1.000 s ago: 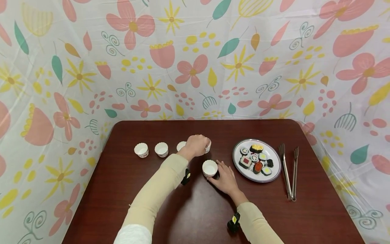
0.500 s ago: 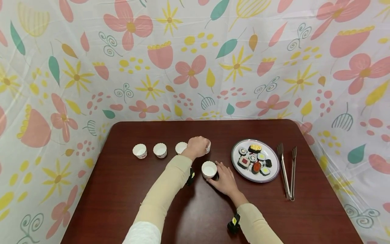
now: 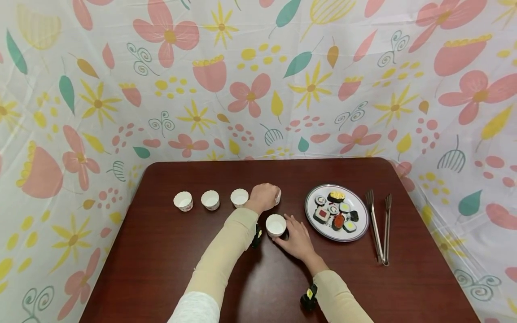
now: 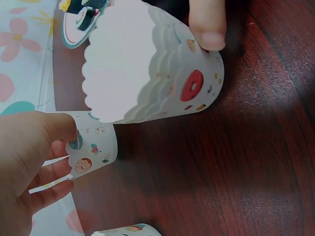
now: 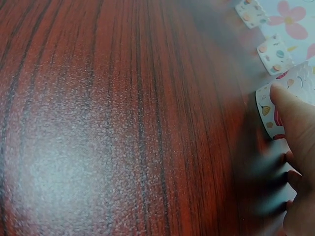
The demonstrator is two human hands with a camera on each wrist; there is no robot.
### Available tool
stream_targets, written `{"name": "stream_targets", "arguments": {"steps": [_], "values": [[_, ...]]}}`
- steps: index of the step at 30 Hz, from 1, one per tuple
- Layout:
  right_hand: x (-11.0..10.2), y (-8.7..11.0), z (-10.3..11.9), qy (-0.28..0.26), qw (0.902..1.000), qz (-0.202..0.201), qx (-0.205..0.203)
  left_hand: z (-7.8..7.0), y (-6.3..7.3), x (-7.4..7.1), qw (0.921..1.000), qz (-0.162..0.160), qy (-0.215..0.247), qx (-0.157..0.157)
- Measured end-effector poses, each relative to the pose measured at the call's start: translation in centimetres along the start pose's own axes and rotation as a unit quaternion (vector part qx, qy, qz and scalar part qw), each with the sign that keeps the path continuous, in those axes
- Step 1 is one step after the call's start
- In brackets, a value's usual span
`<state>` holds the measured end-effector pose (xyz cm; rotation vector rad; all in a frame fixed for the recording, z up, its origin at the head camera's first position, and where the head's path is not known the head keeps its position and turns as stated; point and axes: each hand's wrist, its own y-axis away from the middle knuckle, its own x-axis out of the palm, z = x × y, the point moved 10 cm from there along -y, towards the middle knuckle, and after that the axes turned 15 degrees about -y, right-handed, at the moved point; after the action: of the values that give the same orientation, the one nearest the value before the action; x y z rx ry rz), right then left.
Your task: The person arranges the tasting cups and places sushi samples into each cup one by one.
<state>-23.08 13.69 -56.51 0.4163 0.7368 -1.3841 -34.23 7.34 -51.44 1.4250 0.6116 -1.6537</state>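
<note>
My left hand [image 3: 263,197] grips a white scalloped paper baking cup [image 4: 93,147] at the right end of a row, thumb and fingers at its rim. Much of that cup is hidden behind the hand in the head view. Nearer to me, my right hand [image 3: 298,238] holds a stack of nested baking cups [image 3: 276,225] from the right side. Its thumb [image 4: 209,29] lies against the stack's printed wall, and layered scalloped rims show in the left wrist view. Left of my left hand stand three single baking cups: one close by [image 3: 239,198], one mid-row [image 3: 210,200] and one at the far left [image 3: 183,201].
Right of my hands sits a round plate [image 3: 317,229] with several sushi pieces [image 3: 338,221]. Beyond it lie metal tongs [image 3: 377,233], spread apart. All stand on a dark brown wooden table [image 3: 169,269], with a floral cloth [image 3: 250,112] hanging behind.
My left hand has shifted slightly right with its baking cup, uncovering more of the cup beside it. My right hand keeps its place at the stack. The head view has turned slightly.
</note>
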Motion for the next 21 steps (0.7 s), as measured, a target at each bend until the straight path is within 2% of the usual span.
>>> {"name": "stream_targets", "arguments": {"steps": [9,15,21], "values": [[-0.03,-0.04,0.26,-0.001,1.0,-0.003,-0.004,0.48,-0.06,0.91,0.9999,-0.006,-0.001,-0.011],[-0.04,-0.06,0.38,-0.004,1.0,-0.004,-0.004,0.34,0.14,0.33,0.9997,-0.023,0.005,-0.002],[0.0,0.03,0.18,-0.001,1.0,-0.005,-0.003,0.15,0.15,0.17,0.9996,-0.026,0.007,0.004]]}}
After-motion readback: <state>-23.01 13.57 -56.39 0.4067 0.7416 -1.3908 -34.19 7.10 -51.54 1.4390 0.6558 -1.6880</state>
